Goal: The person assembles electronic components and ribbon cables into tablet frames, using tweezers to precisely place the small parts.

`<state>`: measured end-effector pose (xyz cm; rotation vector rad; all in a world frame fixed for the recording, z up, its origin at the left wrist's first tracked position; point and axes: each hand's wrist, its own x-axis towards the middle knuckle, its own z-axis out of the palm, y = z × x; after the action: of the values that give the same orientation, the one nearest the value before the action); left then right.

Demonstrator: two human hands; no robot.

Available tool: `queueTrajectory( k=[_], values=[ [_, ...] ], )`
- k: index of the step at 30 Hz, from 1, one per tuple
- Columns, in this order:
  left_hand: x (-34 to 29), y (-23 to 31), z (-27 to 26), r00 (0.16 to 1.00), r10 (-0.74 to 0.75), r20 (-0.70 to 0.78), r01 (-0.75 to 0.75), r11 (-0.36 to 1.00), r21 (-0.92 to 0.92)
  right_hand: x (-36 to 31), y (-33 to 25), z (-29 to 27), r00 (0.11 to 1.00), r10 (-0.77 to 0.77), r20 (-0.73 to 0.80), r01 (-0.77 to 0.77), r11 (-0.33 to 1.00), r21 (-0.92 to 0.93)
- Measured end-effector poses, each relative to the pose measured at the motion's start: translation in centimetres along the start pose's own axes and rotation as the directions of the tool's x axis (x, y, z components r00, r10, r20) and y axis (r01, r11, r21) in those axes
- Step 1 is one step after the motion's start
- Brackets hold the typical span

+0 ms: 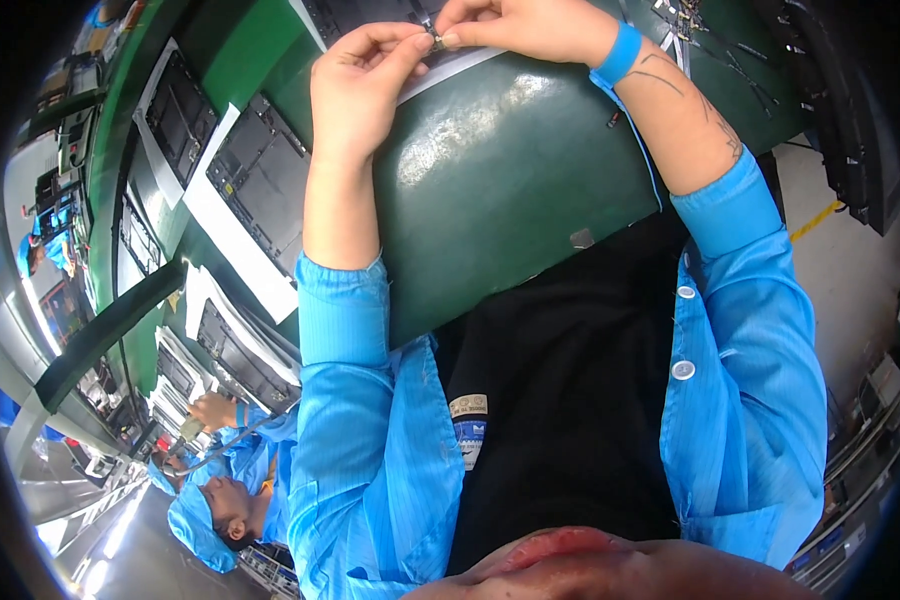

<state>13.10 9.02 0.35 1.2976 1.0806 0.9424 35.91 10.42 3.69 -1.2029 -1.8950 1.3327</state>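
My left hand (358, 92) and my right hand (535, 28) meet at the top of the view, thumbs and fingertips pinched together. Between them sits a tiny dark part (436, 39) with a metallic glint, too small to name and partly covered by the fingertips. Just beyond the fingers, a dark flat panel (355, 12) lies on a white sheet (460, 66), cut off by the upper edge. A blue wrist strap (620, 54) circles my right wrist, and its thin cord hangs toward the table's near edge.
Beneath my hands is the green table mat (510, 190). Thin black cables (685, 18) lie at the upper right. Dark panels (260, 175) on white sheets line the left side. A co-worker (225, 510) in blue works at the lower left, past a dark bar (110, 335).
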Motion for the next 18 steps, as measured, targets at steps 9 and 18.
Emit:
queueTrajectory(
  k=[9,18],
  values=[
    [0.03,0.47,0.62,0.999,-0.018,-0.050,0.022,0.996,0.085,0.58,0.47,-0.15,0.999,-0.044,0.004,0.044,0.991,-0.128],
    [0.36,0.13,0.36,0.998,-0.024,-0.050,0.026,0.999,0.041,0.62,1.03,0.43,0.996,-0.063,-0.064,0.058,0.996,-0.074]
  ],
)
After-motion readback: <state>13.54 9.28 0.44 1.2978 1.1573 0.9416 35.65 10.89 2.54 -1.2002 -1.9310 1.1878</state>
